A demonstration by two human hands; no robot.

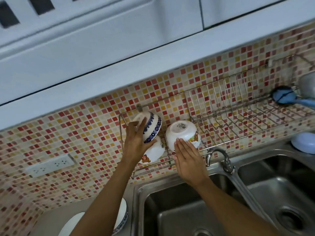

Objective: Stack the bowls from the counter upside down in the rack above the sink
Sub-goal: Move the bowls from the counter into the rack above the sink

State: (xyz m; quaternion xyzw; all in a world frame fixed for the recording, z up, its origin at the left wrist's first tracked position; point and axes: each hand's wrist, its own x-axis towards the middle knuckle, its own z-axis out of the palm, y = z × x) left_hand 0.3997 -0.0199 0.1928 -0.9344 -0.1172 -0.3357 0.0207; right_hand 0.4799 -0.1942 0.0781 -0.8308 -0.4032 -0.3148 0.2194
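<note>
A wire rack (221, 116) hangs on the tiled wall above the sink. At its left end a blue-patterned bowl (152, 127) lies upside down on a white bowl with a bear picture (153, 153). My left hand (136, 142) grips the blue-patterned bowl from the left. Beside them a second white bowl with a bear picture (183, 133) sits upside down in the rack. My right hand (189, 159) is flat with fingers straight, its fingertips touching that bowl's near side. Two more bowls (123, 217) stand on the counter under my left arm.
A double steel sink (221, 201) with a tap (219, 159) lies below the rack. A blue brush (288, 98) and a metal pot (308, 84) sit at the rack's right end. A blue dish (304, 144) rests on the sink's edge. A wall socket (51, 165) is left.
</note>
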